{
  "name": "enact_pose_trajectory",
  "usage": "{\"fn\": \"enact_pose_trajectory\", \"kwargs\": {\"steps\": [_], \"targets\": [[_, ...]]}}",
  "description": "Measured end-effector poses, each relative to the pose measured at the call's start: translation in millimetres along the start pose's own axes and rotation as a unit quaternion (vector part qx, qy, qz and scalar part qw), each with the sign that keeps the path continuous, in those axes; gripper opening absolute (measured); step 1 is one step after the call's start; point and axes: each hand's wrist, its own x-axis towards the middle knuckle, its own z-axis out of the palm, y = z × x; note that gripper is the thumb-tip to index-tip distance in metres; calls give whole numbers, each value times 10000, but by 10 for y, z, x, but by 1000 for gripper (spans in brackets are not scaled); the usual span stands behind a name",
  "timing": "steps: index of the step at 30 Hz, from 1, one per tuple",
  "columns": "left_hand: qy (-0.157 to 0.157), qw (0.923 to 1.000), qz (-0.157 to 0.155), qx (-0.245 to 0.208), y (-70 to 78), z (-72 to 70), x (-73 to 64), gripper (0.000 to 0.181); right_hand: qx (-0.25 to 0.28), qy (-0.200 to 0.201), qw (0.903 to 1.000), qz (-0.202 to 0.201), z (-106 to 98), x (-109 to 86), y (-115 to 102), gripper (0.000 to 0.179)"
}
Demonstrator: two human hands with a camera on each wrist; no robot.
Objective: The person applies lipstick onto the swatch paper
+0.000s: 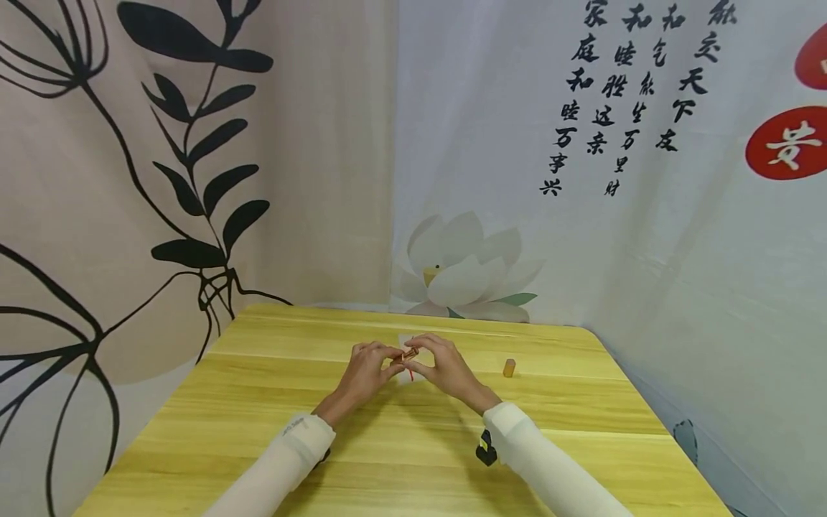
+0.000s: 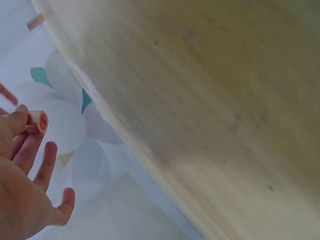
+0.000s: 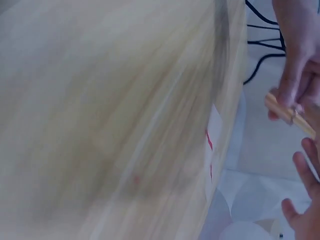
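Both hands meet over the far middle of the table around a small copper-coloured lipstick (image 1: pixel 410 354). My left hand (image 1: pixel 370 368) pinches one end of it between thumb and fingers. From the other side, my right hand (image 1: pixel 447 368) pinches it with thumb and forefinger. The left wrist view shows reddish colour inside the open end of the lipstick tube (image 2: pixel 38 121). In the right wrist view the tube (image 3: pixel 281 107) slants, partly covered by fingers. Beneath the hands lies white paper (image 1: pixel 403 377) with red marks (image 3: pixel 209 141).
A small orange-brown cap (image 1: pixel 509 368) stands on the wooden table (image 1: pixel 420 459), right of the hands. Behind the table's far edge hangs a printed cloth backdrop (image 1: pixel 323 179) with plants, a lotus and writing.
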Motion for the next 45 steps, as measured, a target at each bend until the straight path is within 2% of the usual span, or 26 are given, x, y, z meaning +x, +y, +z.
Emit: {"fn": "enact_pose_trajectory", "kwargs": {"steps": [4,8,11,15,20,26,33,40,45], "targets": [[37,9999,-107,55,-55,8,-19,27,-340,153,9974,613,-196,-81,105,47],[8,9996,-287,24,-107,-9,-18,26,-715,332,9884,1297,-465,-165,280,45],[41,9996,-291,-28,-119,-30,-18,25,-919,309,9809,1685,-650,-256,410,42],[85,9995,-267,-118,-110,-51,-33,24,-1191,102,9698,2128,-811,-435,560,39],[34,9993,-330,-147,-111,-80,-37,26,-1243,-299,9576,2582,-930,-650,687,41],[97,9992,-373,-140,-155,-81,-51,24,-1420,-511,9482,2796,-1000,-837,755,41],[234,9990,-367,-105,-184,-89,-79,25,-1338,-769,9390,3073,-1024,-958,789,32],[191,9989,-415,-142,-172,-106,-83,25,-1371,-822,9479,2756,-974,-1006,869,22],[185,9991,-380,-93,-154,-113,-89,25,-1234,-579,9537,2680,-948,-945,817,24]]}}
